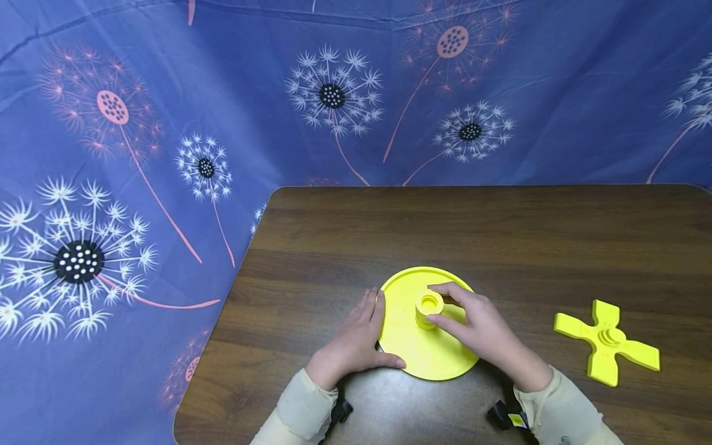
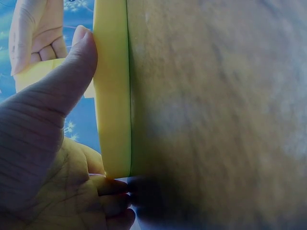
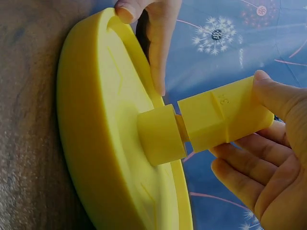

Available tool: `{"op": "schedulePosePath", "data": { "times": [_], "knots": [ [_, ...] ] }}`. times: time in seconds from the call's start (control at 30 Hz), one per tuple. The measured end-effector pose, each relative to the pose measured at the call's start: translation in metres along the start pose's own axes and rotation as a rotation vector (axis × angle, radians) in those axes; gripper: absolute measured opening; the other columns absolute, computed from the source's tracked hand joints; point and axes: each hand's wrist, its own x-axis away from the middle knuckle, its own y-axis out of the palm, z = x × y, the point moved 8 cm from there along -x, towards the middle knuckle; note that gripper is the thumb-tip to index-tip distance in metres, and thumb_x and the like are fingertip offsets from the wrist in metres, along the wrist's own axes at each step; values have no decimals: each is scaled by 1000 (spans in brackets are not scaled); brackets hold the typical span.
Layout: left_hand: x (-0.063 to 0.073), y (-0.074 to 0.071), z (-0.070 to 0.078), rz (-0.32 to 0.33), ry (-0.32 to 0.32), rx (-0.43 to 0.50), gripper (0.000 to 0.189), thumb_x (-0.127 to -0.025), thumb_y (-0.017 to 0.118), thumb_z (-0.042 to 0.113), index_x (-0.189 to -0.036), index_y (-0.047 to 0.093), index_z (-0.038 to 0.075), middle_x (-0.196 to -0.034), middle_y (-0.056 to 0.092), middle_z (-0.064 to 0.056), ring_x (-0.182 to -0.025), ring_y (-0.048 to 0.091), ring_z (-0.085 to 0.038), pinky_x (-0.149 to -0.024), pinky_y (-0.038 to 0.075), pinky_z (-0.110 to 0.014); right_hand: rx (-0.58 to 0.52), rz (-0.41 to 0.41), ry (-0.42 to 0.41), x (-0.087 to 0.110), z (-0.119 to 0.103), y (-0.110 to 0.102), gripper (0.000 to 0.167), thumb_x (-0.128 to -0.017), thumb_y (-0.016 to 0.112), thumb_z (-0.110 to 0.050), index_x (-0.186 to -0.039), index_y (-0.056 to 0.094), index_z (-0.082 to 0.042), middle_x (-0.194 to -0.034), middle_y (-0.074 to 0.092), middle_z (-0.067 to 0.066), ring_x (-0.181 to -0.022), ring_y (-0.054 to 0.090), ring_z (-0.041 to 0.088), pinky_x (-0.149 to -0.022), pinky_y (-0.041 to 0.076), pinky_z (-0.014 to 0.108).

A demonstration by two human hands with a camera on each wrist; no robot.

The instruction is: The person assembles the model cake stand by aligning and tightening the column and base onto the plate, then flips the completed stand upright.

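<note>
A round yellow base (image 1: 402,337) with a raised rim lies flat on the table. My left hand (image 1: 356,339) rests against its left side, fingers straight along the rim and thumb at the near edge. Over the base's middle, my right hand (image 1: 483,324) pinches a yellow stepped connector (image 3: 223,114) between thumb and fingers. In the right wrist view, this connector stands in line with the base's short central post (image 3: 160,135). A narrower neck shows between them; whether they are joined cannot be told. The left wrist view shows the base's side wall (image 2: 112,96) close up.
A yellow cross-shaped piece (image 1: 609,337) with four flared arms and a round stepped centre lies to the right. The brown wooden table (image 1: 311,247) ends at the back against a blue dandelion-patterned cloth (image 1: 250,74), which also hangs along the left.
</note>
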Motion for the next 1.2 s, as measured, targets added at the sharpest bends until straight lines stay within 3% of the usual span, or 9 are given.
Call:
{"op": "schedulePosePath", "data": {
  "times": [0.37, 0.67, 0.9, 1.1, 1.2],
  "knots": [
    [-1, 0, 0, 1, -3, -4, 129, -72, 72, 68, -155, 2, -1, -161, 1, -21, -148, 1, -31, -118, 15, -42, 118, 104, 38, 1, -1, -1, 44, -73, 86, -28, -106, 61, -14, -101, 70, -2, -91, 70, 23, -78, 57, 42],
    [0, 0, 0, 5, -4, -15, 128, -72, 73, 67, -155, 4, -2, -161, 3, -21, -148, 3, -32, -118, 16, -42, 112, 120, 20, 1, -1, -1, 49, -72, 88, -26, -109, 59, -12, -99, 68, -2, -90, 70, 21, -78, 57, 38],
    [0, -1, 1, 6, -3, -2, 128, -72, 74, 66, -154, 4, -3, -161, 2, -21, -148, 3, -32, -118, 16, -42, 111, 52, -8, 0, -3, 0, 58, -80, 82, -31, -128, 55, -11, -118, 66, 3, -105, 65, 22, -87, 53, 43],
    [1, -1, 1, 6, -6, -1, 128, -72, 74, 66, -154, 4, -3, -161, 3, -21, -149, 3, -31, -118, 15, -42, 24, -53, 4, 0, -4, 2, 53, -93, 68, -27, -142, 49, -16, -139, 54, 0, -127, 51, 22, -100, 44, 48],
    [0, 0, 0, -1, -9, 8, 128, -72, 74, 66, -155, 3, -2, -161, 2, -21, -149, 2, -30, -118, 15, -42, -9, -93, -7, 0, -4, 3, 53, -95, 64, -23, -145, 46, -16, -144, 50, -1, -131, 47, 23, -104, 42, 38]
  ]
}}
